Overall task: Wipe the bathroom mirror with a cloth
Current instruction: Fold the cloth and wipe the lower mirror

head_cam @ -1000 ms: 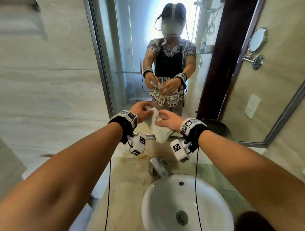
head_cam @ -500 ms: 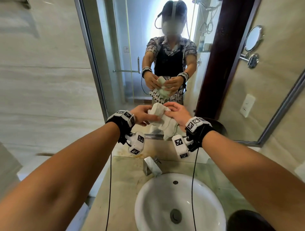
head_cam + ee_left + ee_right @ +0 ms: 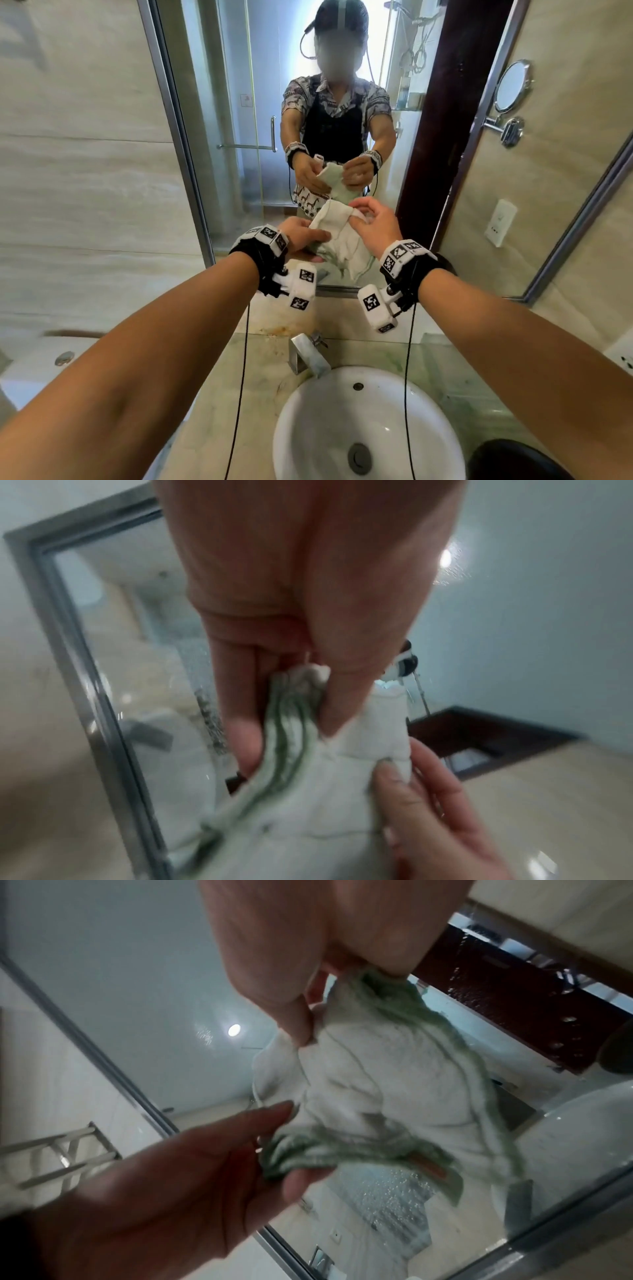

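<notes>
At the far left, the pale marble-look wall tiles (image 3: 82,171) are being met by the brushed metal frame (image 3: 178,137) of the large rectangular bathroom mirror (image 3: 239,102). Next, the left hand (image 3: 301,236) is being kept closed round the lower edge of the white terry cloth with green trim (image 3: 342,236) — in the left wrist view its thumb and fingers (image 3: 240,723) are pinching the bunched green hem. The cloth is being held up in the air just in front of the mirror's lower part, above the square chrome tap (image 3: 308,353) and the round white ceramic basin (image 3: 370,428); whether it is touching the glass cannot be told. To the right, the right hand (image 3: 371,226) is being kept pinched on the cloth's upper fold, thumb against forefinger, the other fingers loosely curled. Farther right, a small round chrome shaving mirror (image 3: 512,87) is being reflected.
</notes>
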`<state>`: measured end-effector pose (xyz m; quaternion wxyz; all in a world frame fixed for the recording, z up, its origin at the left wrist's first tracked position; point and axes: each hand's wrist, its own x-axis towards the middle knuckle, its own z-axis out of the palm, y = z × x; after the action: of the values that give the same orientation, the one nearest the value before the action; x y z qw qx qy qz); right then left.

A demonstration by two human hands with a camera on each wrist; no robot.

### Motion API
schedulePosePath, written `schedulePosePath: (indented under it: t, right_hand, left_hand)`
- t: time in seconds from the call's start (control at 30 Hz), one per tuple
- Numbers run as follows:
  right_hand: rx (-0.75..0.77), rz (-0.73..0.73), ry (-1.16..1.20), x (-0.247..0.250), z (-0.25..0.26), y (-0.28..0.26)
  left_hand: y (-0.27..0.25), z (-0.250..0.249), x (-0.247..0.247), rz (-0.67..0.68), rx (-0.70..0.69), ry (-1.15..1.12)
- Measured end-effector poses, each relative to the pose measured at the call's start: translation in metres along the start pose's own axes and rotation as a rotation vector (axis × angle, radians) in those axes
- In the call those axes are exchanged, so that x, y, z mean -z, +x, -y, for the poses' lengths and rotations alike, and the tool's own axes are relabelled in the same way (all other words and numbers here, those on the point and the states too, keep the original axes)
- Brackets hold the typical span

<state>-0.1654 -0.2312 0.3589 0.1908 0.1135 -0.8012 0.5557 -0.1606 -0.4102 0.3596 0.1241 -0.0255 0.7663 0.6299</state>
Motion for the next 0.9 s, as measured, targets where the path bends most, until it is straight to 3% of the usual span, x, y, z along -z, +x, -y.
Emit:
schedulePosePath:
  t: [0.1, 0.2, 0.33, 0.43, 0.53, 0.63, 0.8, 0.9]
  right_hand:
    - [0.034, 0.108, 0.004, -0.008, 0.005, -0.005]
    - [-0.05, 0.249, 0.048, -0.012, 0.003, -0.009]
    - [0.032, 0.194, -0.082, -0.018, -0.008, -0.007]
    - [0.012, 0.082, -0.088, -0.024, -0.02, -0.005]
    - [-0.044, -0.137, -0.136, -0.028, -0.039, 0.001]
    - [-0.002, -0.336, -0.303, -0.026, -0.055, 0.011]
    - [0.172, -0.462, -0.472, -0.024, -0.067, 0.03]
    - [0.211, -0.629, -0.494, -0.025, -0.077, 0.042]
  left_hand:
    - [0.005, -0.01, 0.003, -0.013, 0.107, -0.266]
    - [0.009, -0.019, 0.01, 0.025, 0.14, -0.467]
    - [0.009, -0.019, 0.013, 0.108, 0.111, -0.427]
    - [0.016, -0.012, 0.014, 0.073, 0.066, -0.18]
    - [0.034, 0.002, 0.028, -0.225, -0.154, 0.302]
    - [0.044, 0.019, 0.048, -0.484, -0.394, 0.786]
    - [0.057, 0.051, 0.07, -0.744, -0.539, 1.164]
    - [0.068, 0.07, 0.081, -0.752, -0.513, 1.227]
